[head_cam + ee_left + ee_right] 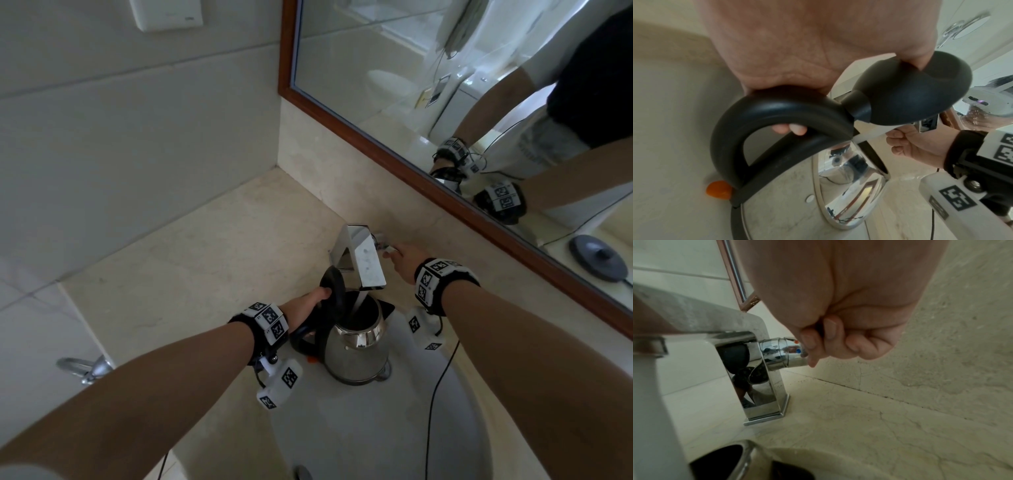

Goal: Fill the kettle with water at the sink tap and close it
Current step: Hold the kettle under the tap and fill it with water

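Observation:
A steel kettle (356, 349) with a black handle (777, 110) stands in the sink bowl under the chrome tap (363, 260). Its black lid (333, 286) is tipped up and open. Water streams from the spout into the kettle's mouth (359, 310). My left hand (308, 305) grips the handle, fingers (793, 129) curled under it and thumb against the lid (920, 91). My right hand (400, 257) reaches behind the tap and pinches its chrome lever (789, 350), which bears a red and a blue dot.
The white sink bowl (370, 428) sits in a beige stone counter (222, 246). A wood-framed mirror (445, 102) runs along the back right, and the kettle's base shows in its reflection (597, 257). A chrome ring fitting (85, 368) juts out at the left edge.

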A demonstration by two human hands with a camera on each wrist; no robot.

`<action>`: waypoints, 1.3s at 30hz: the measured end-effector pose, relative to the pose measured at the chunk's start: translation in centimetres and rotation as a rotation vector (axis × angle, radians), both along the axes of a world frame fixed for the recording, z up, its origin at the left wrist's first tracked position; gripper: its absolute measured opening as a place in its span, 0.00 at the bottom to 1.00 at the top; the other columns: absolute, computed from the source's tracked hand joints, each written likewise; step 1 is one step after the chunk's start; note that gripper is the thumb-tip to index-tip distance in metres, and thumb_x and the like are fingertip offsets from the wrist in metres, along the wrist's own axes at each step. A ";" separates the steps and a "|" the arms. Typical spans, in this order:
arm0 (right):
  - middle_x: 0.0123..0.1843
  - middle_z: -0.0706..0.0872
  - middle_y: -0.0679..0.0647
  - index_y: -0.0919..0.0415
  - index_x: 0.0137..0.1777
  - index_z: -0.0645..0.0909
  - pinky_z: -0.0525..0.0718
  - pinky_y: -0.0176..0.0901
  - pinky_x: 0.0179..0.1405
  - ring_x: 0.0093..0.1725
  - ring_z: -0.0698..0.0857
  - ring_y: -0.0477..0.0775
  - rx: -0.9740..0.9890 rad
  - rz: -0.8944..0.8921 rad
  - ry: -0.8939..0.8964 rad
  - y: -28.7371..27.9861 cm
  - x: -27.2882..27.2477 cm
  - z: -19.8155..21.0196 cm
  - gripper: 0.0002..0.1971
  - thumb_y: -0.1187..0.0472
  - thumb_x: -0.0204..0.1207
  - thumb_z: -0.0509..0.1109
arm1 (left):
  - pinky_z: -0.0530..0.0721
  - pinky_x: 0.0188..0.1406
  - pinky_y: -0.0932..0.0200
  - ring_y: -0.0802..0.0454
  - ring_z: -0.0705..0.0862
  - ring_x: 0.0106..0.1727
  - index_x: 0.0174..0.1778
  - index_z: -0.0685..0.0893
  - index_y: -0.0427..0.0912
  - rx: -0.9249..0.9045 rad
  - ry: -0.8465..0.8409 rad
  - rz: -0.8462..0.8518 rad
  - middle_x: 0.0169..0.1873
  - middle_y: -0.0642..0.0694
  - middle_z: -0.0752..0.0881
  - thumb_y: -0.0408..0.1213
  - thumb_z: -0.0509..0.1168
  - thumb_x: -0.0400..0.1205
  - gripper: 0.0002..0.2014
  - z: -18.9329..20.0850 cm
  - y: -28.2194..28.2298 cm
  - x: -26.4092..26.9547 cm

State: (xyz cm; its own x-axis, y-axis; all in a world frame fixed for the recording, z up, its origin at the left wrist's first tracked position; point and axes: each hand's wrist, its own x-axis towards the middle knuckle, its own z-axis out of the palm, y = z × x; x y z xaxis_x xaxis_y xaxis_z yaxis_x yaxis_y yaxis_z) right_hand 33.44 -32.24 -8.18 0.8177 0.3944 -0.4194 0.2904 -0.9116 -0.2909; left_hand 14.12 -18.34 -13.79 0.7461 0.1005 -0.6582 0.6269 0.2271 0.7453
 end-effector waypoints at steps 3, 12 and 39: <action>0.61 0.84 0.67 0.65 0.66 0.80 0.70 0.42 0.46 0.49 0.78 0.58 -0.015 -0.005 0.012 0.0 0.0 0.0 0.19 0.58 0.85 0.53 | 0.81 0.34 0.60 0.48 0.84 0.32 0.38 0.84 0.41 -0.017 0.010 -0.018 0.31 0.43 0.86 0.55 0.54 0.83 0.23 0.0 0.1 -0.1; 0.48 0.76 0.58 0.65 0.67 0.79 0.70 0.43 0.46 0.47 0.75 0.55 -0.034 -0.021 0.023 0.1 -0.1 0.2 0.20 0.57 0.85 0.53 | 0.82 0.45 0.54 0.43 0.84 0.39 0.38 0.82 0.42 -0.012 -0.013 0.048 0.35 0.40 0.85 0.51 0.56 0.84 0.19 -0.3 0.1 0.0; 0.47 0.78 0.60 0.67 0.65 0.80 0.69 0.42 0.45 0.46 0.76 0.55 -0.014 -0.016 0.014 0.0 0.0 0.0 0.19 0.59 0.85 0.52 | 0.81 0.39 0.59 0.48 0.83 0.35 0.41 0.82 0.39 0.019 0.019 -0.098 0.35 0.41 0.84 0.55 0.52 0.84 0.24 -0.7 0.4 0.1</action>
